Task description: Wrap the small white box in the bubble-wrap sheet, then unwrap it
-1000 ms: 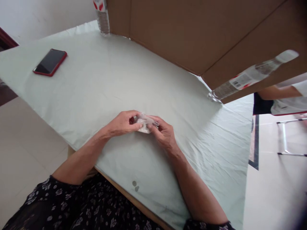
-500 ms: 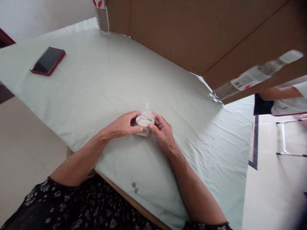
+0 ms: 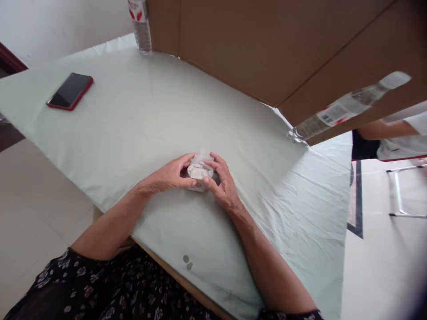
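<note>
A small whitish package (image 3: 199, 172), seemingly a box with thin wrapping loose at its top, sits on the pale green cloth between my hands. My left hand (image 3: 175, 173) grips its left side, thumb along the near edge and fingers behind. On its right side is my right hand (image 3: 223, 181), the thumb at the near corner and the fingers curved over the wrapping. What exactly is inside the wrapping is too small to tell.
A red-cased phone (image 3: 70, 91) lies at the far left of the cloth-covered table (image 3: 160, 115). A large cardboard panel (image 3: 233, 44) stands at the back, with a bottle (image 3: 143, 29) and another bottle (image 3: 347, 107) against it. A person's arm (image 3: 388, 130) shows at right.
The fingers of my right hand have lifted and spread over the package's top, and the wrapping there is shifted. The view has tilted slightly.
</note>
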